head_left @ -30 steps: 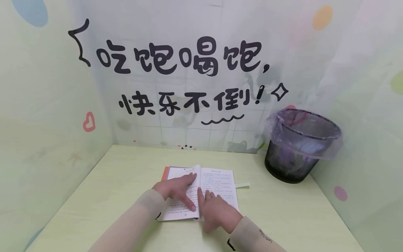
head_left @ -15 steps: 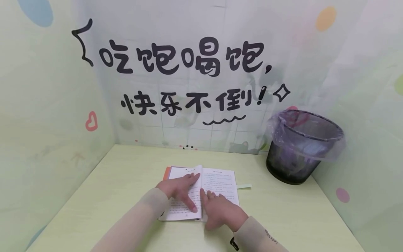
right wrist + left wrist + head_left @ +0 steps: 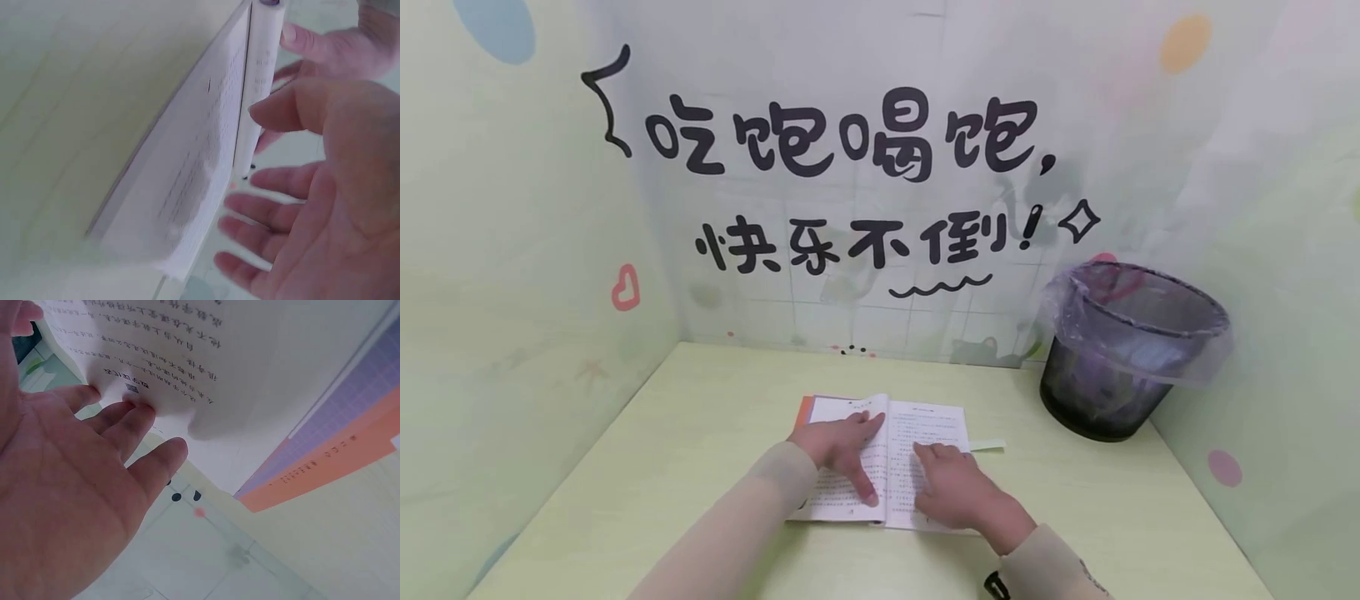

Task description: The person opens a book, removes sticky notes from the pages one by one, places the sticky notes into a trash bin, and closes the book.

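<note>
Left hand: fingers spread on the left page of a book; from where I stand it lies at the book's 9 o'clock, taking 12 as the back wall; its thumb points in toward the gutter.
Right hand: at the book's 4 o'clock, over the right page, fingers loosely extended and pinching nothing; whether every fingertip touches the paper I cannot tell.
Sleeves: a pale left sleeve comes in from 7 o'clock, a matching right sleeve from 5.
Book: on the surface, between the two hands, its printed pages laid apart; the left page rises in a curve beside the gutter.
Book's edge: an orange strip with small writing shows at 10 o'clock, a purple border running just inside it.
Tab: a pale green slip sticks out at 3 o'clock.
Bin: a dark bin stands well apart at 2 o'clock, a translucent purplish liner folded over its rim.
Walls: black Chinese lettering in two rows at 12 o'clock; a pink heart at 10; a mauve dot at 3.
</note>
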Available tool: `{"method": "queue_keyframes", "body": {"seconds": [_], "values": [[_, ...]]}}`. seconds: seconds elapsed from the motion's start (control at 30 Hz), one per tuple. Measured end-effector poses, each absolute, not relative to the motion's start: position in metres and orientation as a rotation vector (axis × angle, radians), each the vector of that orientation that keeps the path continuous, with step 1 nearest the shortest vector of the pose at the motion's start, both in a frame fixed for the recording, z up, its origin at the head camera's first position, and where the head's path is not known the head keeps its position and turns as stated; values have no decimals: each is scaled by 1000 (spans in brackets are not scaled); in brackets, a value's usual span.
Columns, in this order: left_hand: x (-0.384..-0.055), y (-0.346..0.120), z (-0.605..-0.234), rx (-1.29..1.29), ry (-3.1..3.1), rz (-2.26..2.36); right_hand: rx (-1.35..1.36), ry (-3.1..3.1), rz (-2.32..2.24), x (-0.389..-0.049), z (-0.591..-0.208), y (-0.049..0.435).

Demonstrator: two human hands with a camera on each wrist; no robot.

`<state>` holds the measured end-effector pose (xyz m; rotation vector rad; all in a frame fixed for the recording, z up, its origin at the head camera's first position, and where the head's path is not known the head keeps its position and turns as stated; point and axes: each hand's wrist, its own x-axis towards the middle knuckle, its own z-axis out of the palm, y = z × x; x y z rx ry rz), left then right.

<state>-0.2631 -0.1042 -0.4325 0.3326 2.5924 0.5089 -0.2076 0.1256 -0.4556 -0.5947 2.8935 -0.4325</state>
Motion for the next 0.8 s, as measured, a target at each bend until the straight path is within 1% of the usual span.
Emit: {"method": "queue_keyframes", "body": {"seconds": [0.17,0.27,0.5,0.8], "values": [[-264,-105,-437,344,2594,512,-252,2980,-406,-207,-456,152],[-265,-107,-440,351,2588,525,-136,2975,-380,-205,-461,164],[-265,-107,-442,358,2582,556,-114,2935,-396,-198,-471,167],[-262,-109,-441,368,2586,564,-106,2951,-459,-196,-468,161]]}}
